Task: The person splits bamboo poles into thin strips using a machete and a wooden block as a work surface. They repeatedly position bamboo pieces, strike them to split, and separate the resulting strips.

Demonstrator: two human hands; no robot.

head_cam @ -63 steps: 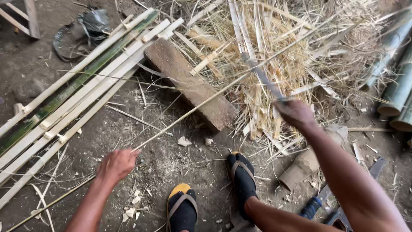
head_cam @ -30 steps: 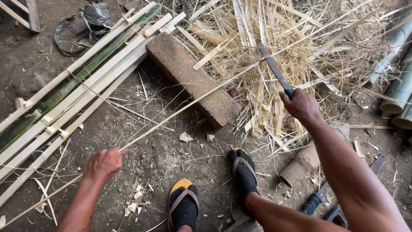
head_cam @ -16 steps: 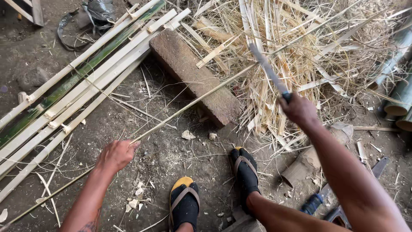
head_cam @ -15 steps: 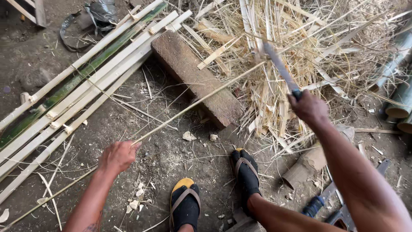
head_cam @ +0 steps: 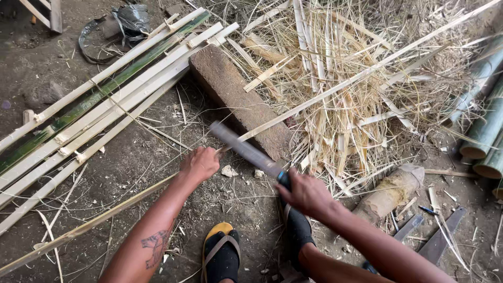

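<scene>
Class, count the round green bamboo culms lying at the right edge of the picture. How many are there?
3, though more may lie outside the picture: one upper culm, one below it showing its cut end, one lowest culm.

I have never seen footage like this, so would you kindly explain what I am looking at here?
This is one view from a camera worn on a person's head, looking down at bare hands and sandalled feet on a dirt floor. The left hand grips a long thin pale bamboo strip lying across a brown wooden block. The right hand holds a long grey blade against that strip. Split bamboo slats lie at the left, pale shavings behind.
</scene>
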